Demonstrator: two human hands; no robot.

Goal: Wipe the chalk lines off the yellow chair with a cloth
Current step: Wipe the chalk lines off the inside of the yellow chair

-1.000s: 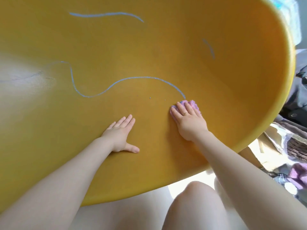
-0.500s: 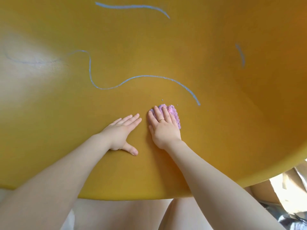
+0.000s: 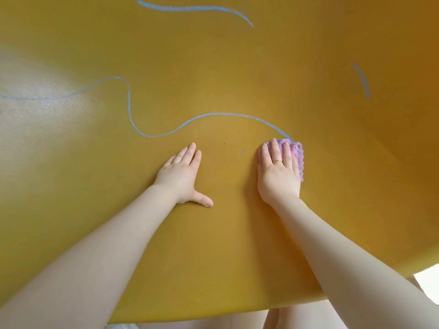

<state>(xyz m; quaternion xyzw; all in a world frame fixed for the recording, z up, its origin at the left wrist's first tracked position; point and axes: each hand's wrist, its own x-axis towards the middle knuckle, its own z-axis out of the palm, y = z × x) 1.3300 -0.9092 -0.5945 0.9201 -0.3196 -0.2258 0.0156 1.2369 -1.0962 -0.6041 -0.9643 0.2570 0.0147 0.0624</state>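
The yellow chair [image 3: 237, 245] fills almost the whole view, its curved shell rising away from me. A long wavy blue chalk line [image 3: 209, 115] runs across the middle. Another blue line [image 3: 194, 8] lies near the top, and a short stroke [image 3: 362, 80] marks the right side. My right hand [image 3: 279, 174] presses flat on a folded purple cloth [image 3: 298, 155], which sits at the right end of the wavy line. My left hand [image 3: 181, 176] rests flat on the chair with fingers spread, holding nothing.
The chair's near rim [image 3: 213, 314] curves along the bottom, with my legs just below it. A few tiny blue chalk crumbs [image 3: 244, 150] lie between my hands. A bright patch of glare covers the chair's left side [image 3: 35, 103].
My right hand slid the cloth right and up, from beside my left hand back to the right end of the wavy line. The left hand stayed planted.
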